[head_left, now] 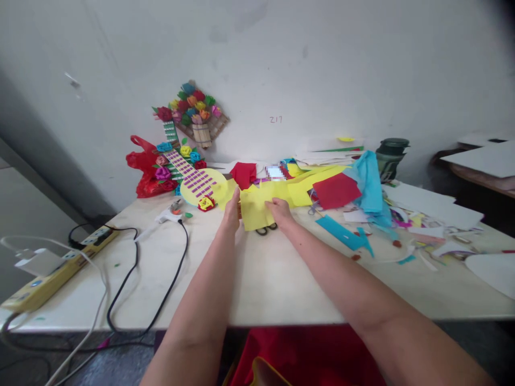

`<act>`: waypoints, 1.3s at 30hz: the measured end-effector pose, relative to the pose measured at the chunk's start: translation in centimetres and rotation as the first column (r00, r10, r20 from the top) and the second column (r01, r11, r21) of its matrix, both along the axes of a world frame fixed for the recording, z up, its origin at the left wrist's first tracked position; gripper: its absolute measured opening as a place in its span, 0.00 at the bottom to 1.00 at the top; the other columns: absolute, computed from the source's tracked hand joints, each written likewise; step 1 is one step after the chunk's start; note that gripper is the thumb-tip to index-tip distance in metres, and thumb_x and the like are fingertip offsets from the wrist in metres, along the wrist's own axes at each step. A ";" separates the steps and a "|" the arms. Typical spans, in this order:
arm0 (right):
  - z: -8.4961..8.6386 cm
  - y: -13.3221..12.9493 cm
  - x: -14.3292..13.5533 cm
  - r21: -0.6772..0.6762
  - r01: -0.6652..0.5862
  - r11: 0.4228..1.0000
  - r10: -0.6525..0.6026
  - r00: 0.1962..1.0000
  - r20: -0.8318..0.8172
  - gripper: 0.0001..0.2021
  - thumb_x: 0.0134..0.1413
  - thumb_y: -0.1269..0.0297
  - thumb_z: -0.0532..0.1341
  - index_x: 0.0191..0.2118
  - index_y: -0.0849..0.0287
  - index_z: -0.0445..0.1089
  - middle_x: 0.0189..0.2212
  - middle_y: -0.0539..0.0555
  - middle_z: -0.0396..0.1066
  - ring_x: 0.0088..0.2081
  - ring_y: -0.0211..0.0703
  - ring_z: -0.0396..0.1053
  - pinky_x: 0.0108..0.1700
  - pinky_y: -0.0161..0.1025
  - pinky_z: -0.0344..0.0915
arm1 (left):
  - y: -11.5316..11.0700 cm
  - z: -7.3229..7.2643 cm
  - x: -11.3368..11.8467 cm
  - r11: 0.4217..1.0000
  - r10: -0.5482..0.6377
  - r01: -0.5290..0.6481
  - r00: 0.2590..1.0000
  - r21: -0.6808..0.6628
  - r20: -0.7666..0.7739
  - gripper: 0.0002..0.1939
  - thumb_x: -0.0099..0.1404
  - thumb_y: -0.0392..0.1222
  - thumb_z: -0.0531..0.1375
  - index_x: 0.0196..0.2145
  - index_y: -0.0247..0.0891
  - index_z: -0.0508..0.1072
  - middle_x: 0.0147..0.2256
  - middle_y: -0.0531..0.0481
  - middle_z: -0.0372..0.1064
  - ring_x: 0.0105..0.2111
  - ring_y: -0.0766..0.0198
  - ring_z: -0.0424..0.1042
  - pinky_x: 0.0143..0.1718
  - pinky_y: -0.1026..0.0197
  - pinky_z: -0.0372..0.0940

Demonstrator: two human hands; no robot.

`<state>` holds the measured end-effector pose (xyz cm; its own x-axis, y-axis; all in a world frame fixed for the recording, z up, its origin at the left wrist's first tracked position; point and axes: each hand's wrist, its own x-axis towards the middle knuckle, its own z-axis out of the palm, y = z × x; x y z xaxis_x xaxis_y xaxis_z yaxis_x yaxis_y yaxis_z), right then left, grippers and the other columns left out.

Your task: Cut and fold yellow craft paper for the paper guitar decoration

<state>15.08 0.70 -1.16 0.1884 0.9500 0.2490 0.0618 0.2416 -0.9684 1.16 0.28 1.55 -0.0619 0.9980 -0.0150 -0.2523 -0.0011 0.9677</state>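
A yellow paper sheet (256, 210) is held up between both hands above the white table. My left hand (232, 210) grips its left side, fingers mostly behind the sheet. My right hand (279, 210) pinches it near the right edge. Black scissor handles (267, 230) show just below the sheet; their blades are hidden. Behind lies more yellow paper (298, 192), with a red paper piece (337, 191) to its right. Left of the hands is a guitar-shaped craft (197, 182) with purple strips and a red-and-yellow paper flower (206, 203).
A glue gun (168, 215) with a black cord and a yellow power strip (60, 271) lie at the left. Blue paper strips (341, 232), scraps and white sheets (434, 206) cover the right. A dark green bottle (391, 160) stands near the wall.
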 end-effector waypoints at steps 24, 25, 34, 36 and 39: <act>1.3 -2.4 -1.8 0.054 -0.096 0.994 -0.034 0.202 0.979 0.12 0.42 0.65 0.56 0.36 0.60 0.68 0.37 0.59 0.68 0.40 0.49 0.64 0.35 0.39 0.58 | 1.2 -1.9 -2.1 0.965 0.259 -0.264 0.945 -0.004 0.201 0.18 0.52 0.43 0.60 0.42 0.37 0.67 0.44 0.44 0.67 0.43 0.54 0.68 0.34 0.60 0.67; 1.7 -2.5 -1.8 0.019 -0.088 0.996 -0.004 0.174 0.985 0.12 0.40 0.68 0.56 0.35 0.60 0.68 0.36 0.59 0.69 0.39 0.49 0.65 0.34 0.39 0.58 | 1.2 -1.8 -2.0 0.969 0.239 -0.246 0.949 0.004 0.207 0.18 0.52 0.43 0.60 0.41 0.37 0.68 0.43 0.44 0.68 0.42 0.54 0.68 0.36 0.59 0.67; 5.1 -1.9 1.8 -0.332 0.023 0.943 0.333 -0.019 0.943 0.09 0.31 0.74 0.60 0.27 0.61 0.70 0.30 0.61 0.71 0.35 0.53 0.68 0.32 0.42 0.59 | 1.5 -2.3 -2.0 0.987 0.137 -0.151 0.968 0.052 0.212 0.19 0.52 0.45 0.60 0.41 0.37 0.67 0.41 0.42 0.68 0.41 0.57 0.69 0.39 0.58 0.66; 5.5 -1.6 3.4 -0.375 0.086 0.923 0.379 -0.037 0.925 0.05 0.29 0.75 0.61 0.22 0.62 0.69 0.25 0.60 0.70 0.32 0.53 0.68 0.32 0.44 0.59 | 1.6 -2.4 -2.0 0.990 0.123 -0.137 0.965 0.046 0.233 0.20 0.50 0.45 0.61 0.42 0.37 0.67 0.41 0.43 0.69 0.40 0.57 0.69 0.39 0.58 0.66; 5.5 -1.0 5.6 -0.477 0.151 0.866 0.485 -0.021 0.874 0.05 0.28 0.71 0.62 0.14 0.62 0.65 0.17 0.57 0.66 0.28 0.52 0.68 0.30 0.44 0.59 | 1.8 -2.5 -2.0 0.993 0.096 -0.109 0.967 0.045 0.237 0.20 0.49 0.45 0.62 0.40 0.37 0.68 0.40 0.43 0.69 0.39 0.57 0.70 0.38 0.58 0.66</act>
